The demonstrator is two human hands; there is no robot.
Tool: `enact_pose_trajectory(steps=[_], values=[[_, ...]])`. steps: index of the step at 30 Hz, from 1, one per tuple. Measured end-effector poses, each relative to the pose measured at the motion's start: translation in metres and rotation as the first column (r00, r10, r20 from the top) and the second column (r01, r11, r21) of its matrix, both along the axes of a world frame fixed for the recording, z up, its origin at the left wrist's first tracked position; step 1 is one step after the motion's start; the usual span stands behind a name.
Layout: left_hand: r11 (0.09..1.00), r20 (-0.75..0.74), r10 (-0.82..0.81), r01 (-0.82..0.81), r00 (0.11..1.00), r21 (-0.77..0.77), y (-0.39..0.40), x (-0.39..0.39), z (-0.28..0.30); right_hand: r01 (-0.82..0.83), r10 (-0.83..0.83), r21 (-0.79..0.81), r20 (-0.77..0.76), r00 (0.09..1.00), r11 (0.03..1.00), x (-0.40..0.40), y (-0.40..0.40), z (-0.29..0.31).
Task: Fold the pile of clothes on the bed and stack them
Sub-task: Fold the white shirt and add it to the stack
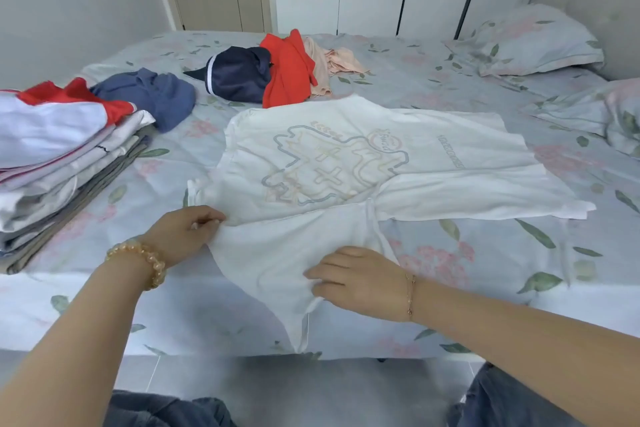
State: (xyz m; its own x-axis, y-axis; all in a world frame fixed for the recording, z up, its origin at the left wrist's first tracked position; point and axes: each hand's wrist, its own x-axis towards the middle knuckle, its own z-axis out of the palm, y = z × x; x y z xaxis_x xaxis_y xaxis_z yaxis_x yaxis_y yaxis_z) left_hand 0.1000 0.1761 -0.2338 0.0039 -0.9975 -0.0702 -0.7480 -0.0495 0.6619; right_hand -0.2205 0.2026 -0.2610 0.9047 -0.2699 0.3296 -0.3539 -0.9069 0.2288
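- Our left hand (180, 236) pinches a fold of the white T-shirt (349, 163) between thumb and curled fingers, at the shirt's near-left edge
- Our right hand (356, 279) grips the same shirt lower down — fingers bent into the cloth, just right of and below the left hand
- The shirt lies spread on the bed (485, 253) beyond both hands, print side up, with one end bunched between our hands and hanging over the bed's near edge
- Left of our left hand sits the stack of folded clothes (59, 166), a blue garment (156, 94) just behind it
- Farther beyond the shirt lie the unfolded pieces — a navy one (239, 74), a red one (287, 71), a peach one (332, 62) touching each other
- A pillow (533, 42) rests far off to the right of our right hand
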Motion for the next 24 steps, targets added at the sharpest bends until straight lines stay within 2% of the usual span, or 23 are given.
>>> enact_pose_trajectory(steps=[1, 3, 5, 8, 11, 13, 15, 18, 20, 24], values=[[1.000, -0.016, 0.013, -0.013, 1.000, 0.019, 0.000, 0.007, -0.003, -0.002, -0.005, 0.094, 0.068, 0.998, 0.996, 0.004, -0.003, 0.009], [0.999, -0.127, 0.033, -0.027, 0.991, 0.047, 0.000, 0.018, -0.006, 0.066, -0.138, 0.352, 0.184, 0.973, 0.934, 0.014, -0.012, 0.037], [0.997, -0.236, 0.063, -0.049, 0.970, 0.061, -0.001, 0.027, -0.008, 0.120, -0.310, 0.575, 0.245, 0.919, 0.810, 0.027, -0.035, 0.069], [0.990, -0.323, 0.130, -0.105, 0.937, 0.094, -0.004, 0.039, -0.009, 0.074, -0.426, 0.769, 0.269, 0.864, 0.635, 0.051, -0.086, 0.114], [0.989, -0.346, 0.122, -0.085, 0.930, 0.121, -0.007, 0.046, -0.005, 0.116, -0.480, 0.866, 0.154, 0.864, 0.486, 0.073, -0.145, 0.137], [0.995, -0.252, 0.055, -0.033, 0.966, 0.089, -0.010, 0.051, -0.006, 0.170, -0.522, 0.912, 0.055, 0.851, 0.373, 0.084, -0.182, 0.139], [0.999, -0.142, -0.002, 0.007, 0.990, 0.034, -0.015, 0.054, -0.009, 0.232, -0.551, 0.919, -0.020, 0.834, 0.318, 0.095, -0.216, 0.134], [0.997, 0.040, -0.051, 0.053, 0.998, -0.063, -0.023, 0.053, -0.016, 0.310, -0.590, 0.900, -0.076, 0.804, 0.307, 0.108, -0.257, 0.126], [0.988, 0.072, -0.066, 0.075, 0.995, -0.135, -0.028, 0.049, -0.019, 0.336, -0.624, 0.888, -0.075, 0.778, 0.313, 0.115, -0.280, 0.118], [0.979, -0.113, 0.000, -0.023, 0.994, -0.201, -0.035, 0.048, -0.009, 0.416, -0.673, 0.843, -0.091, 0.734, 0.340, 0.122, -0.309, 0.092]])
